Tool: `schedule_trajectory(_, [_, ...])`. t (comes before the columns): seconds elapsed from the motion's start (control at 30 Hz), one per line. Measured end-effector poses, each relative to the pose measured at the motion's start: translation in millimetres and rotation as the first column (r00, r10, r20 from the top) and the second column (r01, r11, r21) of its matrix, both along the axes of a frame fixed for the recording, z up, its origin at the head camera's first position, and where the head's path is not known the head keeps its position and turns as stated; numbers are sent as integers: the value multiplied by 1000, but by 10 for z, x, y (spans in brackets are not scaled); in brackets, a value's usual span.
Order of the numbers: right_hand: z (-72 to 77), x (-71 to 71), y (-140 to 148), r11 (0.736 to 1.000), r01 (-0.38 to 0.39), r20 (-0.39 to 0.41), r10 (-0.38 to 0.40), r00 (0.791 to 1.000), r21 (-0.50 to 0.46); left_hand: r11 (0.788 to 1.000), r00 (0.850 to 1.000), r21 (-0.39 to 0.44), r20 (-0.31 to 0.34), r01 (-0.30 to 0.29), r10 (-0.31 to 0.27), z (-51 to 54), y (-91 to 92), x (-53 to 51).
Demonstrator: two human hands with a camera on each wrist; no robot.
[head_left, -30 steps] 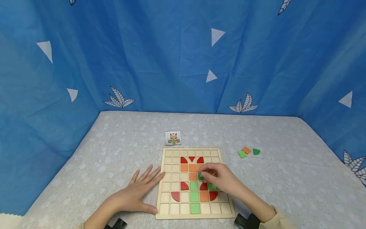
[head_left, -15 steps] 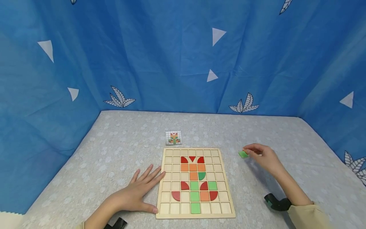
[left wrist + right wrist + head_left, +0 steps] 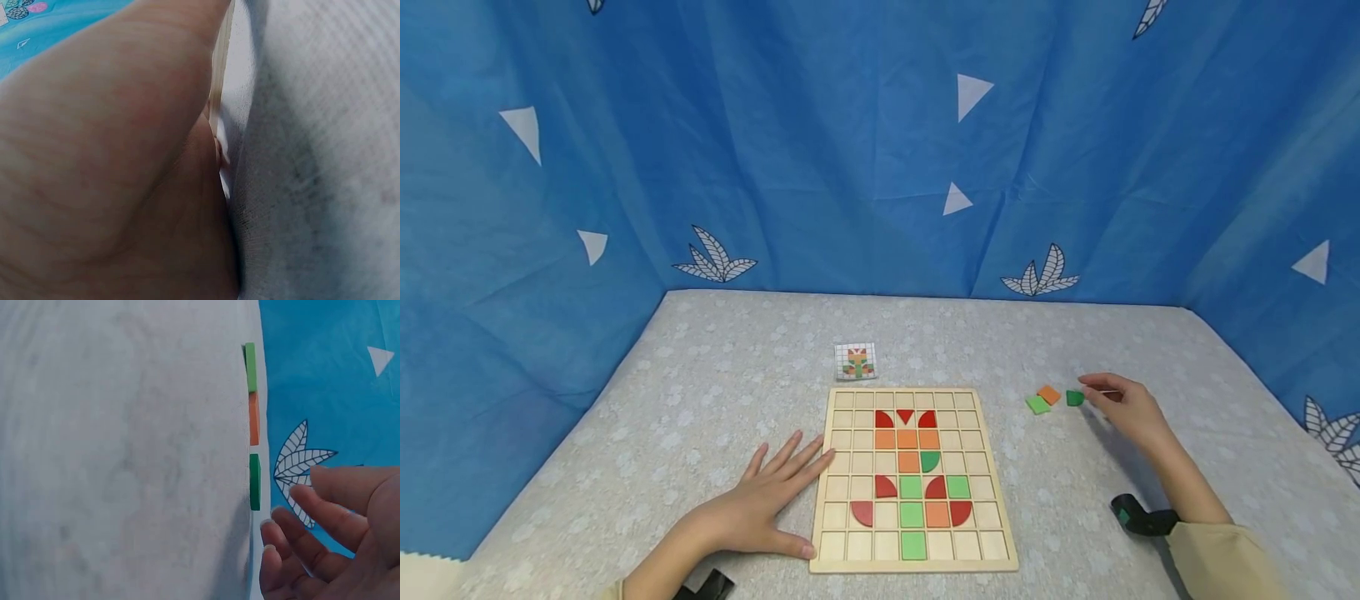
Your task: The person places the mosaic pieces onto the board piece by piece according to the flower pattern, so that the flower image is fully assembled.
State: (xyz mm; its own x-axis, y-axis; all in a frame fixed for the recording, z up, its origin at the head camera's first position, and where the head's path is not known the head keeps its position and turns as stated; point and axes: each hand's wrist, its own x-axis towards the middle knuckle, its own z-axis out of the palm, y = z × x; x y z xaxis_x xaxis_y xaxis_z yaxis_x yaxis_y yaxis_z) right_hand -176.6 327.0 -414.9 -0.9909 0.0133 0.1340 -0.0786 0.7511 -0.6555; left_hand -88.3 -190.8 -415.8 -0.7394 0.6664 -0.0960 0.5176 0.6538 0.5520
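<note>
My left hand lies flat with fingers spread, its fingertips and thumb at the left edge of a wooden grid board. Set in the board are red, orange and green tiles, among them a dark green quarter-circle tile. Over to the right, my right hand hovers just beside a loose dark green rounded tile. In the right wrist view its fingers are loosely bent and hold nothing, apart from that green tile. Left of it lie an orange square tile and a light green square tile.
Behind the board lies a small pattern card with a coloured grid figure. A pale patterned cloth covers the table. Blue curtains stand at the back and both sides.
My right hand has left the board, where the dark green quarter-circle now shows, passed the orange tile and moved right to the loose dark green tile. My left hand has stayed put.
</note>
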Motion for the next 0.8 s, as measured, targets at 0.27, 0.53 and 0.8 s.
schedule_trajectory(0.27, [93, 8, -118, 998, 29, 111, -35, 993, 59, 1000, 1000, 1, 0, -2, 2, 8, 0, 1])
schedule_trajectory(0.53, [41, -40, -140, 992, 15, 59, -23, 998, 126, 1000, 1000, -2, 2, -3, 3, 20, 4, 3])
schedule_trajectory(0.8, [21, -65, -166, 989, 36, 56, -44, 997, 141, 1000, 1000, 3, 2, -3, 3, 18, 3, 5])
